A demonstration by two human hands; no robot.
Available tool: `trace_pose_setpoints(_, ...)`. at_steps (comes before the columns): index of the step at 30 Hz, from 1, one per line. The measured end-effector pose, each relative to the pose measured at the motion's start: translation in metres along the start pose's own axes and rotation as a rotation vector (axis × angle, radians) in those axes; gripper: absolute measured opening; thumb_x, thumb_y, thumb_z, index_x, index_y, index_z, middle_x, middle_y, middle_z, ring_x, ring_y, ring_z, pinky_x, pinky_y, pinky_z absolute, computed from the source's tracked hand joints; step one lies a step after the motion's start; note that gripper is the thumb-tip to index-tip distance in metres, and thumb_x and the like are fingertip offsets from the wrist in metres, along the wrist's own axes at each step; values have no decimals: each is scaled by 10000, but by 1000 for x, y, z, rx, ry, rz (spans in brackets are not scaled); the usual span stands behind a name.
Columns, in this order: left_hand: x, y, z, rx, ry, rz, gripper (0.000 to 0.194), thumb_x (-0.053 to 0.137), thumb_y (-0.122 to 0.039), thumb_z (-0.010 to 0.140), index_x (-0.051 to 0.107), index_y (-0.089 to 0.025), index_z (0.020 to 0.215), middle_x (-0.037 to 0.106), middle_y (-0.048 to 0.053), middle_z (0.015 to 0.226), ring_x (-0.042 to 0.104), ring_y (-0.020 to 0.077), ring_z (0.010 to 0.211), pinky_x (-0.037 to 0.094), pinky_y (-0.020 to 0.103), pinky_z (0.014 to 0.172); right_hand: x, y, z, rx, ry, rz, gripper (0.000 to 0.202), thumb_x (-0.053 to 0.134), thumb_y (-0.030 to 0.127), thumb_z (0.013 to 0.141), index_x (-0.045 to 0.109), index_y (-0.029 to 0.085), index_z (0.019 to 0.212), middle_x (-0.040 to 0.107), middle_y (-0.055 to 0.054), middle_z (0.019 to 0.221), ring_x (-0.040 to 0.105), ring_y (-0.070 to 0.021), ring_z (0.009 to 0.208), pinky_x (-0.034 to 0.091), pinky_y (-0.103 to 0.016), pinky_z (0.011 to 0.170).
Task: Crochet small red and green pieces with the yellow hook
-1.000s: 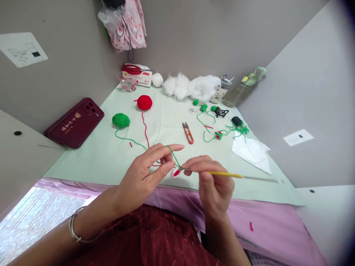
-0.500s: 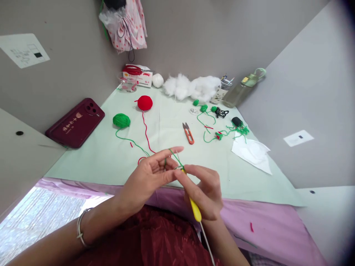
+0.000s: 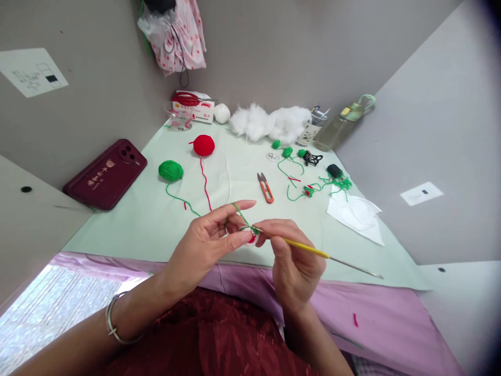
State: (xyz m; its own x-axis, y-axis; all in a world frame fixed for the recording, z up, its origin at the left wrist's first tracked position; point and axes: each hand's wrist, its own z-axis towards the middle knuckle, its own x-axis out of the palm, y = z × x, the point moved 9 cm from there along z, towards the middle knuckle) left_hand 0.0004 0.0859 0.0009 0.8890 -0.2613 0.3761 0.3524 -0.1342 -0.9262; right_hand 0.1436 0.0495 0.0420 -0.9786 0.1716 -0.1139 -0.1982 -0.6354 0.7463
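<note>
Between thumb and fingers, my left hand (image 3: 213,237) pinches a small crochet piece (image 3: 251,237) in red, white and green. Green yarn runs up from the piece over my raised left index finger. My right hand (image 3: 297,258) grips a crochet hook (image 3: 309,247) by its yellow handle, its thin tip at the top edge of the piece. The hook's bare metal end points out to the right. Beyond my left hand lie a green yarn ball (image 3: 171,171) and a red yarn ball (image 3: 204,145), their strands trailing toward me.
Orange thread snips (image 3: 265,188) lie mid-table. White stuffing (image 3: 270,124), a white yarn ball (image 3: 222,113), a pen cup (image 3: 311,130) and a bottle (image 3: 344,125) line the back. Green crochet bits (image 3: 288,152) and white paper (image 3: 355,215) sit right; a phone (image 3: 105,175) leans left.
My right hand has turned the hook from pointing steeply down toward me to lying out to the right. The red and white face of the crochet piece now shows.
</note>
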Motion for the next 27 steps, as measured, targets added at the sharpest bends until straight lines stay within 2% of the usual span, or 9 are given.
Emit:
trace_pose_setpoints(3,-1,6,1,-12,-28,-113,429,894,-243,825,805,-314,1238,679,-42,831,624,117,795,522,269,846,5,9,-7,-139,12,-201,333,650,106,989,773,319,1213,773,-46,1028,724,-192,888,620,-349,741)
trace_pose_setpoints(6,4,21,2,-163,18,-263,396,892,-252,829,816,-281,1217,719,-16,885,644,117,840,516,256,862,8,18,-10,-262,9,-348,352,685,114,963,778,324,1230,769,-69,1089,739,-218,945,634,-365,748)
trace_pose_setpoints(9,4,28,3,-286,47,-319,322,884,-258,831,844,-221,1149,718,9,885,630,112,804,517,243,830,-8,6,-2,-109,-93,-164,263,622,149,1007,794,295,1143,762,-50,950,720,-201,830,610,-369,709)
trace_pose_setpoints(11,-1,25,5,-276,20,-314,294,875,-248,837,851,-230,1129,705,-1,864,616,100,780,506,222,802,-16,-8,3,52,-151,54,223,594,190,1032,798,275,1059,735,-31,878,672,-165,696,574,-340,630)
trace_pose_setpoints(13,-3,20,5,-235,9,-279,293,872,-244,839,851,-262,1130,696,-15,857,614,95,790,494,213,802,-12,-17,4,150,-139,243,196,607,231,1034,799,267,1005,726,-22,877,637,-138,630,545,-308,570)
trace_pose_setpoints(16,0,14,4,-169,30,-195,300,881,-247,822,853,-290,1118,685,-22,818,614,120,791,498,253,815,1,-22,3,186,-47,297,162,648,252,1020,809,272,1020,757,-32,928,677,-153,738,574,-309,641)
trace_pose_setpoints(18,1,13,2,-136,34,-141,307,881,-259,821,850,-300,1124,686,-16,819,618,142,804,504,283,826,3,-26,0,211,-33,278,162,651,257,1021,811,275,1040,769,-35,933,687,-161,785,584,-313,683)
trace_pose_setpoints(23,-4,12,1,-99,36,-35,296,824,-315,888,834,-311,1184,670,4,920,600,154,877,488,276,828,-1,-34,1,289,-76,378,170,645,322,1026,787,235,992,769,-35,887,702,-148,696,596,-285,618)
trace_pose_setpoints(27,-6,8,0,-74,44,17,283,818,-321,894,837,-324,1176,633,-2,897,575,150,863,474,266,797,-3,-31,3,290,-53,406,214,576,310,1064,759,227,992,787,-33,904,718,-143,697,610,-290,646)
